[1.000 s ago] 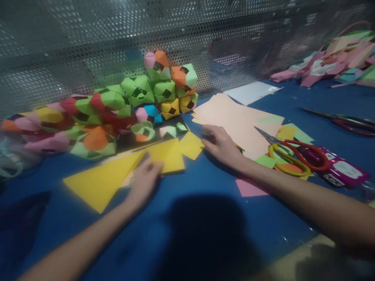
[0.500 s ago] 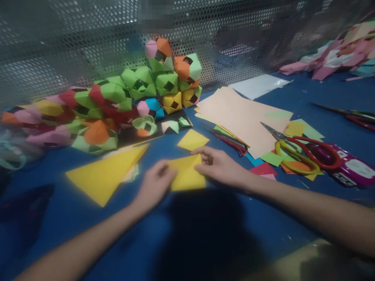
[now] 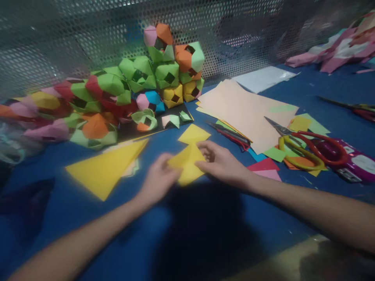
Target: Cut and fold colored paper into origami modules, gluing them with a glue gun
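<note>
Left hand (image 3: pixel 159 176) and right hand (image 3: pixel 222 163) are pinching opposite sides of the yellow paper (image 3: pixel 190 167). Neat folding is presumably requiring aligned corners.

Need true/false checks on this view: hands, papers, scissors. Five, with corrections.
1. The left hand and right hand both hold a yellow paper. True.
2. The red-and-yellow scissors lie left of the left hand. False: the scissors lie right of the right hand.
3. A yellow triangle lies left of the left hand. True.
4. The paper balls sit in one flat layer. False: some paper balls are stacked.
5. Pale sheets lie beyond the right hand. True.
</note>
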The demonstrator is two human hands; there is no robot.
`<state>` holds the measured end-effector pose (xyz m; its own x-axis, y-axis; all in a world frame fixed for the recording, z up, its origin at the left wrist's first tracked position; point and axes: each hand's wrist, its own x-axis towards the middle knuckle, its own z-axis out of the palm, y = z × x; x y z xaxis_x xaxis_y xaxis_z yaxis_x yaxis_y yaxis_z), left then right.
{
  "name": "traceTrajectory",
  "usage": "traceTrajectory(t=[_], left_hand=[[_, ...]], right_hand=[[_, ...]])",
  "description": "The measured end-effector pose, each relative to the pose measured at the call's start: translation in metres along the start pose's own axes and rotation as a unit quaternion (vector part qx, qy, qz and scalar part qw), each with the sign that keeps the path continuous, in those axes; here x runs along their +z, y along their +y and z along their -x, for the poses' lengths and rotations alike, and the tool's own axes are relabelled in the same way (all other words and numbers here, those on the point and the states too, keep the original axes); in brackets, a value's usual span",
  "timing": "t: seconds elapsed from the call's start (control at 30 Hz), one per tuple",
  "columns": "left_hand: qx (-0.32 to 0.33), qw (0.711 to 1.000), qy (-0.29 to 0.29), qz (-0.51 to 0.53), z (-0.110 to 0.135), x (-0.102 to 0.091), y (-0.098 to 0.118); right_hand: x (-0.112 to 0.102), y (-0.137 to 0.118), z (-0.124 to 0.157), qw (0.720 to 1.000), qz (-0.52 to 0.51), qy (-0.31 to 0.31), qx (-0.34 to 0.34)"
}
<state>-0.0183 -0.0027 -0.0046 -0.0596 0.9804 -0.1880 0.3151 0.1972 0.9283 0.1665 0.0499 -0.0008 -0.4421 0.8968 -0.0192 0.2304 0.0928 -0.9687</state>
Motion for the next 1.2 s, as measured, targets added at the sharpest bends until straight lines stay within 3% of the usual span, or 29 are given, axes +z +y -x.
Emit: traceTrajectory(t=[0.17, 0.3, 0.53, 0.67, 0.87, 0.93, 1.03, 1.2], left_hand=[[0.087, 0.992, 0.049, -0.079, -0.003, -0.003, -0.001], [0.138, 0.974, 0.026, -0.175, -0.008, -0.006, -0.006], [0.200, 0.944, -0.014, -0.260, -0.010, -0.010, -0.011], [0.222, 0.934, -0.055, -0.275, -0.012, -0.018, -0.008], [0.276, 0.906, -0.104, -0.304, -0.016, -0.026, -0.004], [0.292, 0.897, -0.111, -0.312, -0.016, -0.026, -0.004], [0.313, 0.887, -0.116, -0.318, -0.017, -0.026, -0.005], [0.345, 0.869, -0.168, -0.312, -0.025, -0.035, -0.006]], right_hand=[[-0.006, 0.003, 0.000, 0.993, 0.105, -0.042, -0.035], [-0.010, 0.007, -0.001, 0.976, 0.197, -0.047, -0.082], [-0.009, 0.019, -0.002, 0.953, 0.259, -0.052, -0.149], [-0.013, 0.027, -0.003, 0.913, 0.320, -0.083, -0.238], [-0.013, 0.034, -0.002, 0.806, 0.425, -0.051, -0.409], [-0.010, 0.032, 0.000, 0.799, 0.433, -0.028, -0.416], [-0.007, 0.027, 0.003, 0.812, 0.413, -0.011, -0.412], [-0.011, 0.029, 0.003, 0.790, 0.394, -0.044, -0.468]])
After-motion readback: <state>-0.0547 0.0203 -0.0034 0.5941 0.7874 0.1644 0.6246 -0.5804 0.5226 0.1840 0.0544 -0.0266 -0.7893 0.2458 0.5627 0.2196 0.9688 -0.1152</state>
